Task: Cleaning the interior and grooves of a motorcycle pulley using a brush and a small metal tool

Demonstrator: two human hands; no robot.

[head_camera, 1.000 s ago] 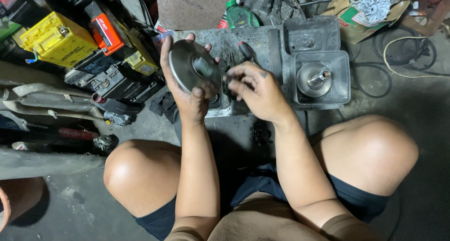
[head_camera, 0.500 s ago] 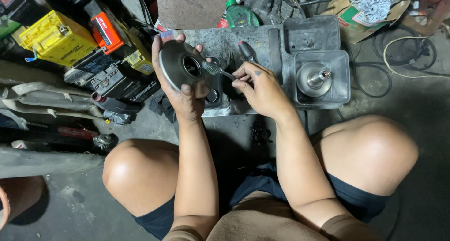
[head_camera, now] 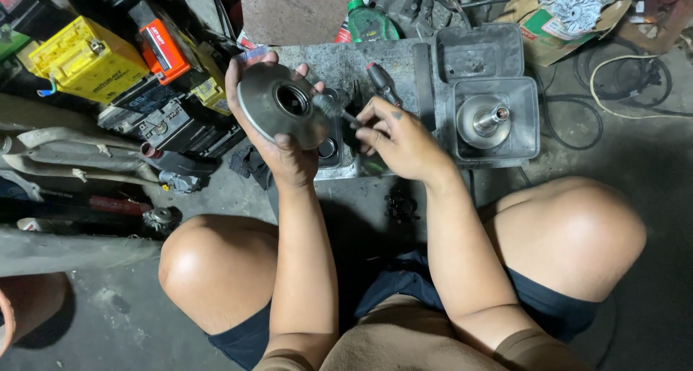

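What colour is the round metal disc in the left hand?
Dull grey round metal disc, dark centre hole; head view.

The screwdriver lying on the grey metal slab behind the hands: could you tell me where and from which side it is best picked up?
Grip the screwdriver by its dark handle with the red band, probably coming from above. It lies flat on the metal slab, the handle's upper side bare, pointing away from the right hand. Its shaft runs toward that hand and seems partly hidden, so the handle looks easier.

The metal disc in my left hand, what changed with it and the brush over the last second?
The left hand turned the round metal disc so its centre hole faces up. The right hand brought the small brush onto the disc's face by the hole. Both grips, the grey tray and its cone-shaped part stayed put.
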